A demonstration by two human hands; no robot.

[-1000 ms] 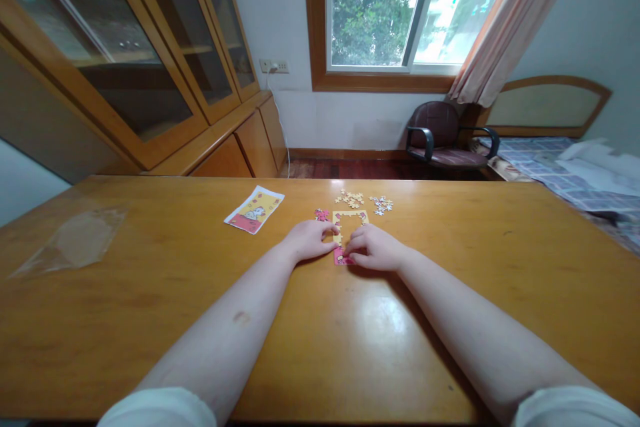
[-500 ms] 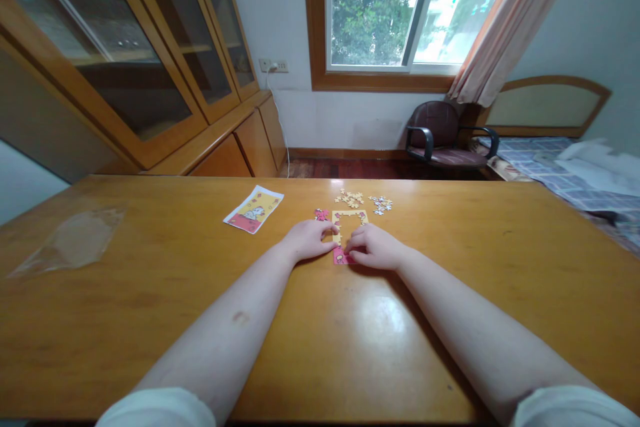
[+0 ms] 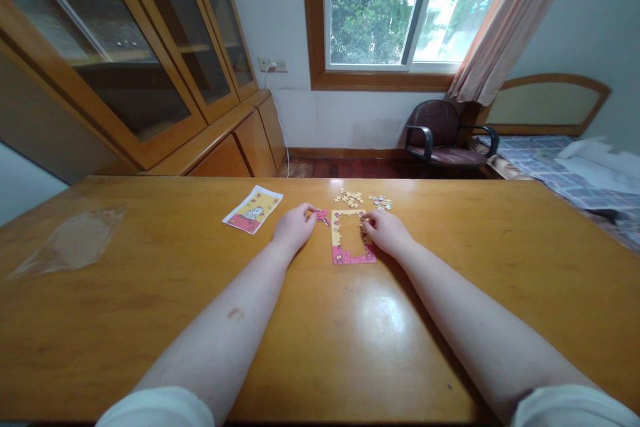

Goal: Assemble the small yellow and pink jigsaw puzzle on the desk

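A partly built jigsaw frame [image 3: 352, 255], yellow on top and pink at the bottom with an empty middle, lies on the wooden table [image 3: 320, 320]. My left hand [image 3: 294, 227] rests left of it, fingertips pinching or touching a small pink cluster of pieces [image 3: 322, 216]. My right hand [image 3: 385, 231] lies on the frame's right side, fingers curled near its top right corner. Two heaps of loose pieces lie just beyond: a yellow heap [image 3: 350, 198] and a paler heap [image 3: 381, 201].
A picture card [image 3: 253, 209] lies left of my left hand. A clear plastic bag [image 3: 70, 240] sits at the table's far left. Glass-door cabinets stand to the left, a window behind, a dark armchair [image 3: 445, 137] and a bed at the right.
Both hands left the frame's lower edge and moved away from me: the left to the pink cluster, the right to the frame's upper right. The whole frame now shows.
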